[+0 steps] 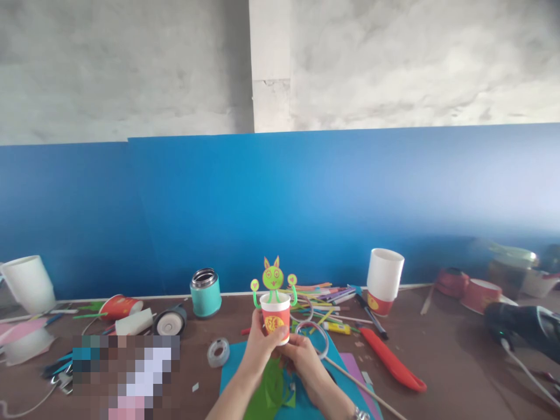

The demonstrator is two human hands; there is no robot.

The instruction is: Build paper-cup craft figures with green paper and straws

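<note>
A red and white paper cup is held upright in front of me, my left hand wrapped round its side with the thumb across the front. Out of its top rises a green paper cat face with pointed ears. Two curved green arms stick out at the rim, each ending in a round paw with a pink heart. Just under the cup's base, my right hand is closed with its fingers curled; what they pinch is hidden. Below both hands lie green paper with cut-outs and a blue sheet.
Behind the hands are many coloured sticks, a glue stick and a ring on a rod. A red-handled tool and stacked cups stand right; a tape roll and a teal flask left. A blue partition closes the back.
</note>
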